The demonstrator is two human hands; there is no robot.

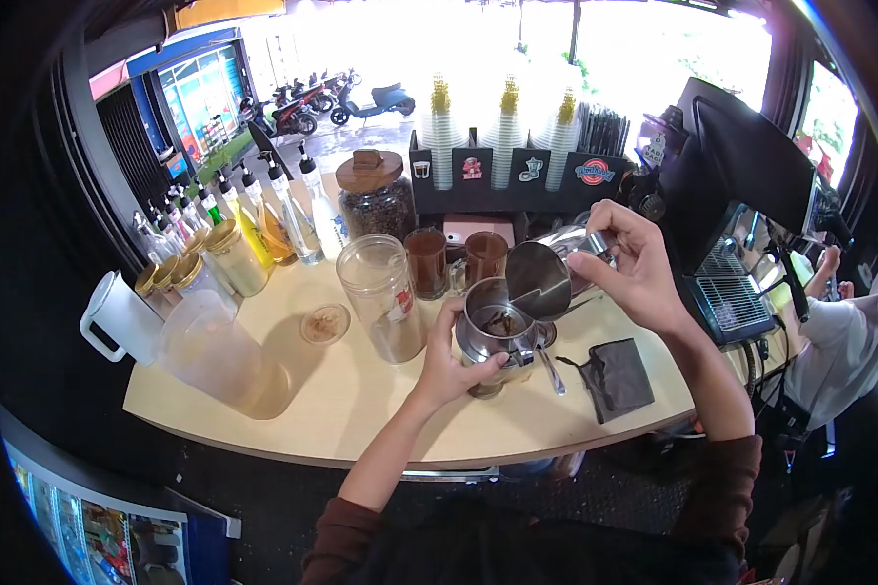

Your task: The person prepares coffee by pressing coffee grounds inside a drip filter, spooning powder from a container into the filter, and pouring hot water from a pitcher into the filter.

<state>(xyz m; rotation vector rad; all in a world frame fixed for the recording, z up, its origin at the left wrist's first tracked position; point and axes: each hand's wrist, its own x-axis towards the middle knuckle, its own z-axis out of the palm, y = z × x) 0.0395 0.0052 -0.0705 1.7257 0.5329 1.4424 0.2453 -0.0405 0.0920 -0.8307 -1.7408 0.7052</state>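
My left hand point(449, 363) is closed round a metal drip coffee filter point(478, 343), which sits over a glass point(486, 390) mostly hidden beneath it. Dark brown matter shows inside the filter. My right hand point(639, 261) grips a steel pitcher point(539, 278) by its handle side, tilted with its mouth just above the filter's rim. Whether anything flows from it I cannot make out. A spoon point(550, 370) lies beside the filter, and a folded dark cloth point(619, 382) rests to the right. Two brown-filled glass mugs point(425, 265) stand just behind.
A clear jar point(376, 302) stands left of my hands, near a small lid point(325, 324). Further left are a plastic pitcher point(200, 341), a white jug point(122, 317) and several pump bottles point(263, 214). Behind are a coffee-bean jar point(376, 200) and cup rack point(478, 200). Another person point(829, 341) is at right.
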